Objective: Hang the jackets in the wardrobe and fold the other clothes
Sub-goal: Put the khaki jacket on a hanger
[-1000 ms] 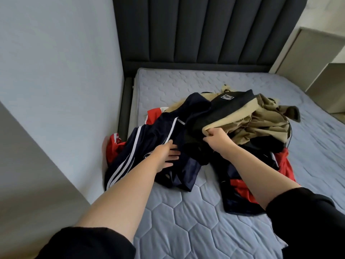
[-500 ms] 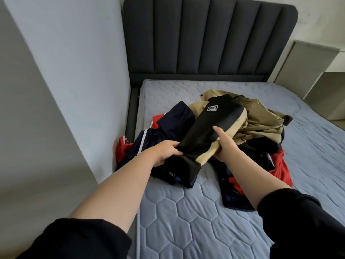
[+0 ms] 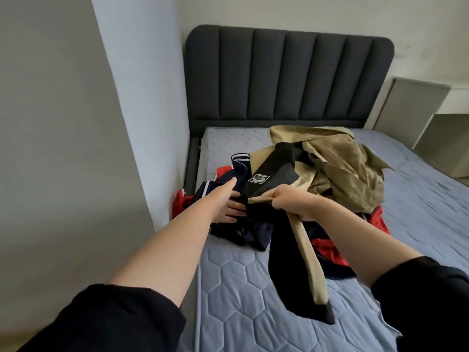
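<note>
Both hands are held out over a bed. The right hand (image 3: 291, 202) is clenched round the tan edge of a black and tan jacket (image 3: 275, 171), which is held just above a heap of clothes. The left hand (image 3: 225, 202) is spread, with the fingers straight and apart, and is laid against a navy garment (image 3: 242, 232) just beside the jacket.

A blue-grey quilted mattress (image 3: 241, 295) is seen under everything, with a dark padded headboard (image 3: 289, 77) at its far end. A pale wall (image 3: 142, 97) is met on the left side, and a light cabinet (image 3: 416, 107) is set at the far right.

The clothes are heaped in the middle of the mattress, nearer the wall. A crumpled khaki garment (image 3: 352, 174) is piled at the back, touching the jacket. The navy garment, trimmed with white stripes, is spread at the left. A red garment (image 3: 327, 250) is partly buried beneath the others.

One sleeve (image 3: 305, 270) of the jacket is hung down from the right hand over the mattress. A small white-edged patch (image 3: 258, 178) is shown on the black panel.
</note>
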### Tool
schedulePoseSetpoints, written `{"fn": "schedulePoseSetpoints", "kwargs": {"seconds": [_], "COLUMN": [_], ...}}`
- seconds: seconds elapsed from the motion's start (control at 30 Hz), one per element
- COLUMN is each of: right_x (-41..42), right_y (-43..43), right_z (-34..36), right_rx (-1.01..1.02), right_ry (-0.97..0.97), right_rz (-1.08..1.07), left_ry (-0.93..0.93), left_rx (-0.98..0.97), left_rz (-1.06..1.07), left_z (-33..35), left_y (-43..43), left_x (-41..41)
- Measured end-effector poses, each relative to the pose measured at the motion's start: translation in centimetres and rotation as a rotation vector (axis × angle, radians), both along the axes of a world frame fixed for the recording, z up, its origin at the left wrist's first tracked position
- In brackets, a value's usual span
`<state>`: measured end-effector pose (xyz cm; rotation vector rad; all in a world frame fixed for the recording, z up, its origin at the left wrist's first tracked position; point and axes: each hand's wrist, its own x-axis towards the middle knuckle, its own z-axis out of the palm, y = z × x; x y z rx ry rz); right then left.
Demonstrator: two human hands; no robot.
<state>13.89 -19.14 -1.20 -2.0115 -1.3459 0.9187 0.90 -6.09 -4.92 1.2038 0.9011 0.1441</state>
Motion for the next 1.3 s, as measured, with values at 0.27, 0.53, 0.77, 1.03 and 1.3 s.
{"fn": "schedulePoseSetpoints", "kwargs": {"seconds": [0.27,0.53,0.77,1.03,1.3], "right_x": [1.7,5.1,7.0,4.3,2.2], "right_y": [-1.7,1.0,2.8,1.7,-1.2], "right_z": [-4.2,-10.9,-13.0,-8.8,-6.4], "right_rx": [0.149,-0.002,0.165,-0.145,-0.107], "right_ry": [-0.047,-0.087,0.151,-0.232,-0.119], "right_rz": [-0.274,-0.919,-0.822,0.113,0.068], "left_ry": [0.094,0.176,0.226,0.11,-0.164], "left_rx": [0.106,0.157,0.158,0.047,-0.054], "left_rz": [-0.018,-0.04,-0.011,0.169,0.195], "left_z": [-2.3,-6.1,-9.2,-9.3,-8.9], "left_y": [-4.9,-3.5,-1.5,0.7,-0.9], "left_x": [0.6,2.3,2.4,4.4,0.6]}}
